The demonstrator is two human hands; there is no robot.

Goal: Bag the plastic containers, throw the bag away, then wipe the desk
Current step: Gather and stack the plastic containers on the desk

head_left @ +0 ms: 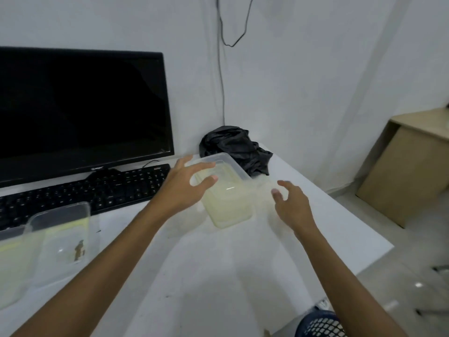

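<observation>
A clear plastic container (228, 198) with a yellowish tint lies on the white desk (218, 276), right of the keyboard. My left hand (187, 183) hovers over its left rim with fingers spread, and holds nothing. My right hand (291, 203) is just right of it, fingers loosely curved and empty, over a faint clear lid (264, 188). A crumpled black plastic bag (235, 147) sits behind the container at the wall. Two more clear containers (60, 234) lie at the desk's left, one with brown food scraps.
A black monitor (80, 108) and a black keyboard (85, 190) fill the back left. A cable (221, 76) hangs down the wall. A dark mesh bin (320, 324) stands on the floor beside the desk's right edge. A beige desk (408, 166) is at far right.
</observation>
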